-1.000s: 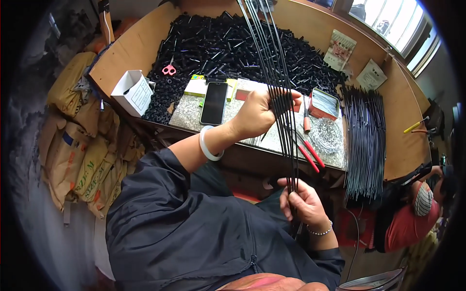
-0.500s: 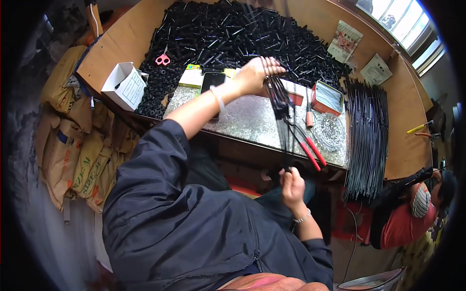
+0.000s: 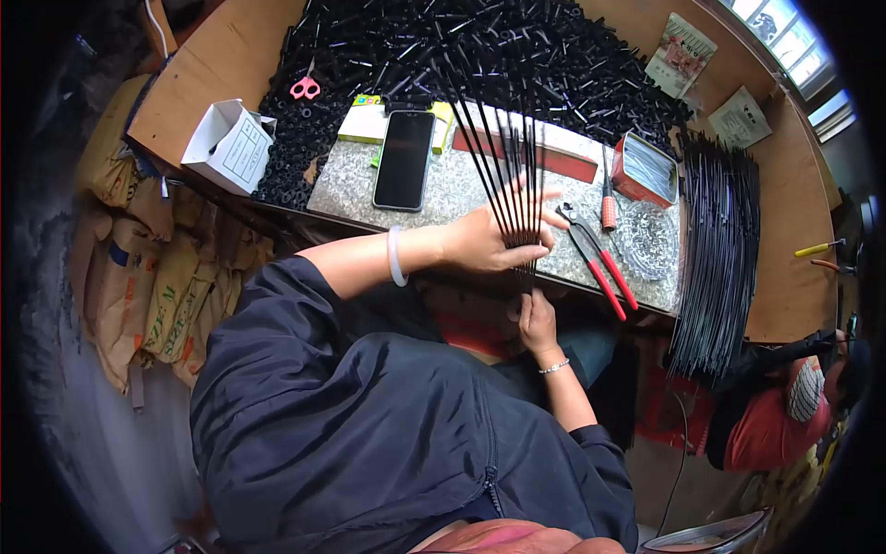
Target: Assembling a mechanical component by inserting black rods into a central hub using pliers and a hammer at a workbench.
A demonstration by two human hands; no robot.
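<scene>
A fan of thin black rods stands up over the front of the bench, spread at the far end and gathered at the near end. My left hand is wrapped around its lower part, thumb across the near side and fingertips showing at the right. Just below, over the bench's front edge, my right hand grips the gathered end, which its fingers partly hide. Red-handled pliers lie to the right of my left hand. A dark-screened phone lies on the bench behind my left wrist.
A large heap of black tubular parts covers the back. Pink scissors and a white carton are at left. To the right are an awl, a tin and a long rod pile. Another person sits at far right.
My left hand has come down the rods toward my right hand, and the rods' far ends now fan out. The phone is uncovered. My view has shifted slightly.
</scene>
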